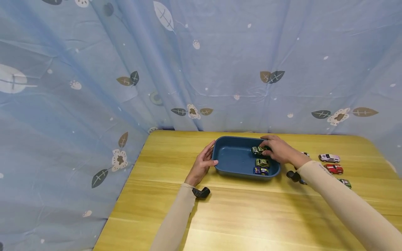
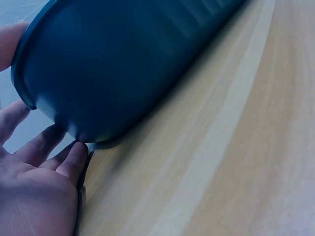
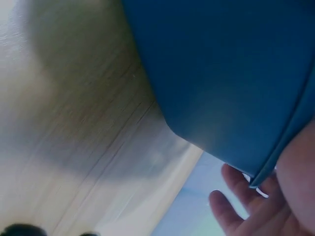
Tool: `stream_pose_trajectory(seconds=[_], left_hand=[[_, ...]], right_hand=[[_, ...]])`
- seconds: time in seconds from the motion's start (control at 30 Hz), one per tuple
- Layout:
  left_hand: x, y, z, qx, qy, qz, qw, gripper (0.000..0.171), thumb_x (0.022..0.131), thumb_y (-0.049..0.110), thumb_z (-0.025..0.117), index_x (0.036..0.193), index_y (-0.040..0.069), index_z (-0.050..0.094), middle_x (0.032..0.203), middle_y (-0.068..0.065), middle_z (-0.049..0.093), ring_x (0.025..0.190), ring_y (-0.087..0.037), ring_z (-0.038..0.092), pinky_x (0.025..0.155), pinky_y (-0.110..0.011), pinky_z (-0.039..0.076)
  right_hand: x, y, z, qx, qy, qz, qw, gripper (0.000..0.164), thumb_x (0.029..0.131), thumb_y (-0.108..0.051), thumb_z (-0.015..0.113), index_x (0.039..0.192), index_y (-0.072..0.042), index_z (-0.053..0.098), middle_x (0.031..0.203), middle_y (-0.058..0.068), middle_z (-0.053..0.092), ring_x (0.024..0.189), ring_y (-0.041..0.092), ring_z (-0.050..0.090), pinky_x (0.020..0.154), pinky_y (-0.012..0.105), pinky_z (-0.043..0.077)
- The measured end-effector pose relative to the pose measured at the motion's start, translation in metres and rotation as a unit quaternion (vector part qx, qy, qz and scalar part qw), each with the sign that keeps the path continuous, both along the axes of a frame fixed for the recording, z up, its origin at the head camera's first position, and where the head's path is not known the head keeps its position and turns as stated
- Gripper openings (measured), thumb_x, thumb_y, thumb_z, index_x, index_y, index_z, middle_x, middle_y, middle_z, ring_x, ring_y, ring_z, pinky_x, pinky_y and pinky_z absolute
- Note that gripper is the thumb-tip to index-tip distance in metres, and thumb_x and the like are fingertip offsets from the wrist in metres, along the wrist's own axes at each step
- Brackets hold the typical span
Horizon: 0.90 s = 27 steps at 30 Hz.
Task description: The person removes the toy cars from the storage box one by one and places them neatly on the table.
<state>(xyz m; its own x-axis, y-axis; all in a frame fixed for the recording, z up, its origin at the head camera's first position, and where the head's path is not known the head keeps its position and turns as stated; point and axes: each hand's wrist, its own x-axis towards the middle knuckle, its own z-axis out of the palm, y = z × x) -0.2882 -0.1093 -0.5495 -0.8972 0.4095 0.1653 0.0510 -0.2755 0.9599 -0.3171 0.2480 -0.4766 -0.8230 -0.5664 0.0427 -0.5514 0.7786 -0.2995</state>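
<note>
A dark blue rectangular plastic bin (image 1: 233, 170) sits on the wooden table. My left hand (image 1: 201, 166) grips its left end, thumb over the rim and fingers against the outer wall, as the left wrist view shows. Over the bin's right end reaches my right hand (image 1: 277, 150), its thumb and fingertips on a dark camouflage toy car (image 1: 257, 150) inside. Just in front of that car, an olive-green toy car (image 1: 262, 162) and a blue toy car (image 1: 260, 170) lie in the bin. In the right wrist view the bin wall hides the cars.
Right of the bin stand a white-and-pink toy car (image 1: 329, 158), a red toy car (image 1: 334, 169) and a green toy car (image 1: 345, 182). Other cars are partly hidden by the right forearm. A pale blue patterned curtain (image 1: 226, 69) hangs behind the table (image 1: 238, 216).
</note>
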Motion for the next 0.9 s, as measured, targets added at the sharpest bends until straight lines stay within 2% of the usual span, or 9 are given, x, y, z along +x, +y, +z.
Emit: stream_pose_trajectory(seconds=[0.17,0.27,0.37,0.47,0.57,0.73,0.9], left_hand=[[0.002,0.000,-0.001,-0.005,0.000,0.001,1.0000,0.088,0.094,-0.005,0.062,0.171,0.013,0.023,0.176,-0.014,0.025,0.164,-0.033,0.022,0.130,-0.054,0.025],[0.003,0.000,-0.003,-0.008,-0.001,0.002,1.0000,0.087,0.095,-0.006,0.061,0.171,0.014,0.025,0.176,-0.014,0.025,0.164,-0.033,0.023,0.130,-0.051,0.026],[0.003,-0.001,-0.004,-0.009,0.000,0.003,1.0000,0.087,0.094,-0.006,0.061,0.171,0.014,0.025,0.175,-0.014,0.026,0.163,-0.033,0.023,0.130,-0.047,0.027],[0.003,-0.002,-0.004,-0.008,-0.001,0.006,0.9999,0.087,0.093,-0.006,0.061,0.170,0.013,0.026,0.175,-0.014,0.028,0.163,-0.032,0.025,0.125,-0.036,0.034],[0.001,-0.003,-0.003,-0.006,-0.002,0.004,1.0000,0.088,0.093,-0.006,0.062,0.171,0.013,0.025,0.175,-0.015,0.027,0.163,-0.033,0.024,0.121,-0.030,0.039],[0.000,-0.004,-0.001,-0.001,-0.002,0.003,1.0000,0.088,0.093,-0.006,0.062,0.170,0.014,0.026,0.175,-0.016,0.026,0.163,-0.034,0.023,0.118,-0.028,0.041],[0.000,-0.001,-0.002,0.000,-0.002,-0.001,1.0000,0.088,0.093,-0.007,0.061,0.171,0.012,0.024,0.175,-0.016,0.026,0.163,-0.034,0.023,0.111,-0.022,0.044]], right_hand=[[0.003,0.005,0.004,-0.020,0.049,0.009,0.999,0.028,0.101,-0.008,0.071,0.126,0.003,0.071,0.147,0.030,0.057,0.135,0.052,0.053,0.111,0.066,0.044],[0.007,0.011,0.012,-0.037,0.067,0.010,0.997,0.027,0.100,-0.004,0.070,0.126,0.003,0.070,0.136,0.027,0.063,0.125,0.047,0.061,0.104,0.062,0.050],[0.010,0.019,0.026,-0.045,0.068,0.002,0.997,0.028,0.101,-0.002,0.068,0.129,0.002,0.068,0.127,0.022,0.066,0.117,0.043,0.065,0.098,0.059,0.054],[0.013,0.031,0.040,-0.039,0.063,-0.007,0.997,0.029,0.103,-0.002,0.065,0.131,0.003,0.066,0.122,0.020,0.067,0.113,0.041,0.065,0.094,0.058,0.054],[0.015,0.045,0.049,-0.029,0.063,-0.015,0.997,0.029,0.103,-0.001,0.064,0.132,0.004,0.066,0.119,0.020,0.066,0.110,0.039,0.064,0.091,0.057,0.054],[0.018,0.075,0.054,-0.011,0.077,-0.034,0.996,0.029,0.102,0.001,0.065,0.130,0.007,0.065,0.117,0.023,0.065,0.105,0.040,0.065,0.087,0.058,0.055],[0.024,0.113,0.052,0.017,0.091,-0.053,0.994,0.029,0.098,0.005,0.067,0.127,0.008,0.065,0.111,0.023,0.065,0.099,0.041,0.065,0.082,0.058,0.056]])
